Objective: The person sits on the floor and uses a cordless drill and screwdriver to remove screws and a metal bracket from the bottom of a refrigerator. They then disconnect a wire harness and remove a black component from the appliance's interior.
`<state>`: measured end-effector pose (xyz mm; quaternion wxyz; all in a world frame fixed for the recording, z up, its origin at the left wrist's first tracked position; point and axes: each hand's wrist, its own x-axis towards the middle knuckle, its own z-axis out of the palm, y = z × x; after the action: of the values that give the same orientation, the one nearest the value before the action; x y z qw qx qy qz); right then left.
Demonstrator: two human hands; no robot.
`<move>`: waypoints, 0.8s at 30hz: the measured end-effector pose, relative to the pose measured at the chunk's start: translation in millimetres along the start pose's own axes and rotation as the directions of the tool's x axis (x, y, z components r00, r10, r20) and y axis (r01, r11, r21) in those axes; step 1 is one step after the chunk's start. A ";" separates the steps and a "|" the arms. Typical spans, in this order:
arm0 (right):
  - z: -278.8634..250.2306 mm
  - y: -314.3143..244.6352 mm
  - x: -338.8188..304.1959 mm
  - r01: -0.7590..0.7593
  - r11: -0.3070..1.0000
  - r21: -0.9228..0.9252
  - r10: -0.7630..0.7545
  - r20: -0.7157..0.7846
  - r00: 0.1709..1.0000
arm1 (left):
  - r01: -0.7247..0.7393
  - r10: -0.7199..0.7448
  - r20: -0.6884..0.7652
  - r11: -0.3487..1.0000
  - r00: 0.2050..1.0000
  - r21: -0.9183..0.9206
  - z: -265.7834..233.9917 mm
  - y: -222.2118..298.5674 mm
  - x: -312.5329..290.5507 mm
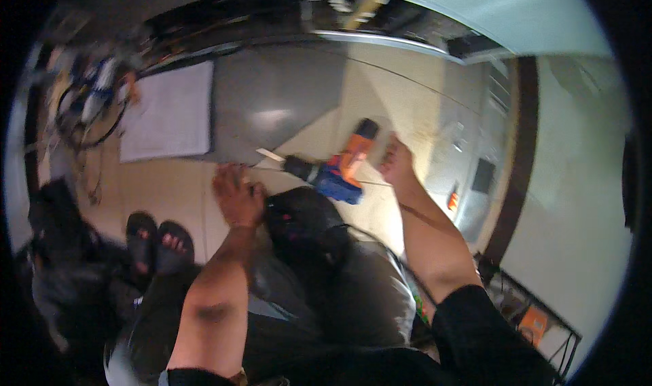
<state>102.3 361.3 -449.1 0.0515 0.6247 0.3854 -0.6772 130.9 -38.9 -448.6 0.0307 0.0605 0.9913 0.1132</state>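
A blue and orange cordless drill (pixel 331 177) lies on its side on the tiled floor in front of me, its black chuck toward the left. A pale thin strip (pixel 270 155) shows at the chuck's tip; whether it is fixed there I cannot tell. My left hand (pixel 238 194) rests on the floor left of the drill, fingers spread, by the lower edge of a grey sheet (pixel 278 90). Right of the drill's handle, my right hand (pixel 395 160) is raised with fingers curled together. Blur hides what it pinches, if anything.
White paper (pixel 166 114) lies on the grey sheet's left part. Tangled cables and tools (pixel 95 97) sit at far left, above another person's sandalled feet (pixel 159 240). A small orange item (pixel 453 200) lies to the right, near a wall (pixel 577 175). A black bag-like object (pixel 305 226) is close to me.
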 end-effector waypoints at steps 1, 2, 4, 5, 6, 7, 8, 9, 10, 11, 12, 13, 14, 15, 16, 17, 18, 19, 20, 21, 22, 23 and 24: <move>-0.6 0.9 -0.4 0.037 0.999 0.021 -0.039 0.084 0.996 | -0.012 0.012 -0.017 0.999 1.000 0.032 1.3 1.2 0.0; 1.5 1.7 -0.7 0.062 0.998 0.020 -0.064 0.100 0.993 | -0.011 0.014 -0.036 0.998 0.999 0.062 1.0 0.7 0.5; 3.2 1.4 -2.3 0.066 0.996 0.061 -0.072 0.095 0.993 | -0.076 0.080 -0.107 0.996 0.991 0.038 0.7 -0.1 -0.5; 4.4 1.3 -2.7 0.055 0.997 0.051 -0.058 0.062 0.996 | -0.102 0.107 -0.117 0.994 0.987 0.043 0.7 -0.9 -1.4; 6.4 1.5 -3.0 0.042 0.999 -0.012 -0.042 -0.022 0.999 | -0.115 0.122 -0.131 0.992 0.984 0.055 1.0 -1.7 -2.0; 7.5 2.0 -2.9 0.001 0.999 0.033 -0.001 -0.022 1.000 | -0.119 0.128 -0.138 0.990 0.982 0.071 1.7 -2.7 -1.5; 8.0 2.4 -1.3 -0.014 0.999 0.031 0.015 -0.049 0.999 | -0.143 0.150 -0.159 0.988 0.976 0.058 3.1 -3.6 -1.7; 7.5 4.1 -0.3 0.014 1.000 0.024 -0.013 -0.032 0.999 | -0.159 0.165 -0.168 0.986 0.972 0.049 3.7 -4.6 -2.4; 5.3 5.3 1.4 0.032 0.999 0.015 -0.031 -0.013 0.999 | -0.162 0.167 -0.176 0.986 0.970 0.045 5.4 -5.2 -1.0; 1.4 7.6 1.4 0.022 0.997 0.081 -0.028 0.077 0.997 | -0.168 0.176 -0.177 0.984 0.968 0.060 7.0 -5.4 -0.7; -5.2 9.9 0.0 0.009 0.996 0.092 -0.021 0.127 0.992 | -0.166 0.178 -0.163 0.983 0.970 0.084 7.2 -6.3 -0.5; -12.0 12.3 -3.7 -0.012 0.995 0.097 -0.004 0.170 0.985 | -0.156 0.171 -0.154 0.982 0.973 0.107 7.4 -6.9 -0.3; -19.0 14.4 -9.8 -0.003 0.988 0.153 -0.038 0.262 0.964 | -0.169 0.176 -0.172 0.984 0.969 0.055 7.4 -7.1 0.0; -25.6 15.3 -17.8 -0.012 0.983 0.182 -0.041 0.286 0.957 | -0.173 0.185 -0.157 0.981 0.970 0.083 7.9 -7.1 0.7; -34.8 15.7 -30.3 0.092 0.995 0.026 -0.096 0.299 0.949 | -0.169 0.182 -0.149 0.981 0.972 0.098 7.5 -7.2 0.5; -39.0 18.7 -46.9 0.353 0.886 -0.302 -0.272 0.280 0.921 | -0.157 0.173 -0.141 0.981 0.975 0.117 7.7 -7.7 1.5; -42.9 22.1 -67.0 0.570 0.676 -0.467 -0.473 0.318 0.822 | -0.152 0.167 -0.134 0.982 0.977 0.114 7.7 -7.7 0.5; -42.0 24.1 -86.0 0.648 0.420 -0.635 -0.580 0.361 0.731 | -0.167 0.177 -0.140 0.983 0.974 0.080 7.7 -8.7 1.3; -35.5 22.7 -100.1 0.759 0.232 -0.608 -0.664 0.471 0.581 | -0.178 0.184 -0.152 0.983 0.971 0.051 8.4 -8.4 0.5; -25.8 22.9 -113.6 0.811 0.051 -0.582 -0.683 0.572 0.454 | -0.186 0.188 -0.164 0.982 0.968 0.030 8.1 -9.7 0.9; -11.7 23.4 -123.6 0.855 -0.149 -0.497 -0.687 0.674 0.273 | -0.170 0.170 -0.156 0.985 0.973 0.013 8.5 -9.9 -0.5; 6.7 24.4 -130.0 0.830 -0.247 -0.500 -0.591 0.756 0.280 | -0.159 0.160 -0.145 0.987 0.976 0.021 6.9 -11.5 -1.4; 23.3 25.9 -134.0 0.802 -0.364 -0.474 -0.515 0.820 0.251 | -0.118 0.124 -0.096 0.991 0.988 0.063 6.6 -11.3 -2.2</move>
<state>126.4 274.4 -344.1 0.0268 -0.0022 0.9644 -0.2629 132.3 -48.6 -457.6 -0.0275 0.1157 0.9889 0.0895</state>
